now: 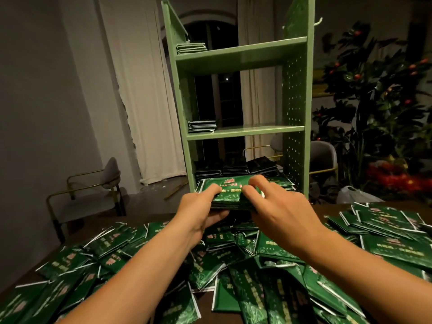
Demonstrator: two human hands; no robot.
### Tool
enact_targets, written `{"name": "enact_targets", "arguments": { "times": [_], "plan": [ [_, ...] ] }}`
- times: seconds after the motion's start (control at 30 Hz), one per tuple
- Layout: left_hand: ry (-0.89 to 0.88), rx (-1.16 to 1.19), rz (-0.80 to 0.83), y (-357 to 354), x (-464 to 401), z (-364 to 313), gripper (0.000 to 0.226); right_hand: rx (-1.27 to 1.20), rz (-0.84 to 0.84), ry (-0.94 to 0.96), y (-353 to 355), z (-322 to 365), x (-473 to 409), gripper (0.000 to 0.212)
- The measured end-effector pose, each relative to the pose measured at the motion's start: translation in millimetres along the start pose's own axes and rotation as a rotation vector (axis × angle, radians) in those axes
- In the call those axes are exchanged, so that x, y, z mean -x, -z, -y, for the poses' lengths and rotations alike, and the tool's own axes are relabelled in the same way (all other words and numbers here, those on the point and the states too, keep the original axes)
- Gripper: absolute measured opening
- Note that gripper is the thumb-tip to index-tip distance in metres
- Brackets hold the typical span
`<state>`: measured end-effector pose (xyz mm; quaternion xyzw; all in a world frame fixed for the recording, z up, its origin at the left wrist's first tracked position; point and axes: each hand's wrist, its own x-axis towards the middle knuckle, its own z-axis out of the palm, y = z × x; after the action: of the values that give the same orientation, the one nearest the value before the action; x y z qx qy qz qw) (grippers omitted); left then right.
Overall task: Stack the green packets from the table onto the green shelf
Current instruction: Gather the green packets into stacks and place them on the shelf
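Note:
Both hands hold a small stack of green packets (pixel 230 191) in the air just in front of the bottom level of the green shelf (pixel 243 53). My left hand (pixel 201 210) grips the stack's left end, thumb below and fingers on top. My right hand (pixel 277 203) holds the right end with its fingers curled over the top packet. Many loose green packets (pixel 268 260) cover the dark table (pixel 28 275). The shelf holds one short pile on its top board (pixel 191 47), another on its middle board (pixel 202 126), and several piles on its bottom level (pixel 236 169).
A grey chair with a gold frame (pixel 93 185) stands left of the table. Another chair (pixel 323 157) sits behind the shelf on the right. A dark plant with red fruit (pixel 383 94) and a white bag (pixel 357 195) fill the right side. White curtains (pixel 145 90) hang behind.

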<state>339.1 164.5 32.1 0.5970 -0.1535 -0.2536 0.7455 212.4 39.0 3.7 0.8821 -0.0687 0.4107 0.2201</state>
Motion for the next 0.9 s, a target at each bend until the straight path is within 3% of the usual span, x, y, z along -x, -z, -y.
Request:
{"name": "enact_targets", "arguments": {
  "times": [0.1,0.2,0.3,0.47,0.57,0.67,0.73,0.83,0.9],
  "plan": [
    [-0.047,0.074,0.032,3.3,-7.9,-5.3,0.024,-0.039,-0.029,-0.026,-11.4,-4.3,-14.5,0.037],
    [0.01,0.099,0.015,13.4,-21.6,-6.2,0.043,-0.059,-0.031,-0.103,-25.1,-17.1,-31.5,0.038],
    [-0.089,-0.237,-0.06,27.6,-33.6,6.6,0.031,-0.032,0.011,-0.127,-42.4,-28.7,-43.6,0.041],
    [-0.651,-1.012,0.05,39.5,-38.5,24.5,0.017,-0.076,0.075,-0.093,-64.9,-20.5,-60.4,0.04],
    [-0.839,-1.298,0.059,30.4,-45.5,22.8,0.013,-0.098,0.132,-0.099,-75.3,-15.3,-68.6,0.04],
    [-0.901,-1.386,0.051,24.8,-59.4,18.7,0.014,-0.157,0.227,-0.111,-75.0,-15.3,-70.1,0.051],
    [-0.912,-1.402,0.032,23.7,-67.2,16.8,0.015,-0.112,0.179,-0.103,-67.1,-16.5,-63.5,0.055],
    [-0.916,-1.439,0.011,22.1,-72.8,17.1,0.017,-0.103,0.089,-0.014,-61.0,-13.4,-47.4,0.029],
    [-0.914,-1.46,-0.007,21.3,-73.7,17.0,0.016,-0.146,0.186,0.055,-62.9,-7.2,-43.4,0.021]
  ]
}}
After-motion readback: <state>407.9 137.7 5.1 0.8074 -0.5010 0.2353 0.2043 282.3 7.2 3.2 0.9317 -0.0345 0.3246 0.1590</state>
